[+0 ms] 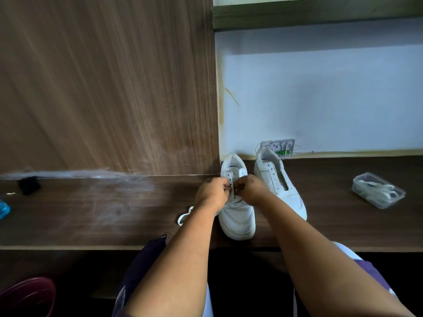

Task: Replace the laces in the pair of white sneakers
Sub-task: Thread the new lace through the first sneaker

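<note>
Dark wood makes up the shelf point(91, 213) that carries everything here, and going from its left end there is a black lump point(29, 185) near the back edge, then a loose white lace point(184, 217) trailing out from under the left forearm toward the front edge. Next comes the left hand point(214, 193), fingers curled and pinching a bit of lace over the eyelets of the left sneaker point(238, 216), which stands mid-shelf with its toe toward the front edge. The right hand point(248, 189) mirrors it, curled on the lace at the other row of eyelets. Just beside is the right sneaker point(279, 186), bare of lace, heel at the back edge. Toward the right end sits a clear plastic box point(378, 189) with white laces inside. Judging by this, lacing of the first shoe is under way, lower rows done; the next move likely calls for feeding each tip through the next free eyelet and pulling even.
</note>
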The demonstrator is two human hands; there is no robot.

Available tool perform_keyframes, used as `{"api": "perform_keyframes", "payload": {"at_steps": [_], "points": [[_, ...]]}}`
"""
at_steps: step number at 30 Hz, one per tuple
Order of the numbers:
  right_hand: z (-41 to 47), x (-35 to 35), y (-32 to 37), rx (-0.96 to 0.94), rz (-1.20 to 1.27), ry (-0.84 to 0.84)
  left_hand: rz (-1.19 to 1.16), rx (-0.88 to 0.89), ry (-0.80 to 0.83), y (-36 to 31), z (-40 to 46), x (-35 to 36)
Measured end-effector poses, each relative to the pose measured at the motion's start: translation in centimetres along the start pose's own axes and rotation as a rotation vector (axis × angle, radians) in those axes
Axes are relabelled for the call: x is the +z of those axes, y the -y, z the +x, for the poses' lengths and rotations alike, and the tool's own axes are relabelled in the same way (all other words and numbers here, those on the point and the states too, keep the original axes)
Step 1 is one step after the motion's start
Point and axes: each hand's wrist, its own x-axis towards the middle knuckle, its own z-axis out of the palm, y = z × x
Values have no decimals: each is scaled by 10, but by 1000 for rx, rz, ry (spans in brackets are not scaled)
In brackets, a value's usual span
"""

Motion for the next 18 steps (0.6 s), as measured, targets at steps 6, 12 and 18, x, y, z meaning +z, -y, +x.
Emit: {"api": "perform_keyframes", "payload": {"at_steps": [6,12,18], "points": [[-2,-2,-3,-71,-26,-16,-107,-22,126,6,14,-3],[-2,-2,-5,-116,-46,-19,-231,-114,312,5,33,-12],[2,-6,-4,-138,-86,-8,-56,-52,197,-20,48,-19]]}}
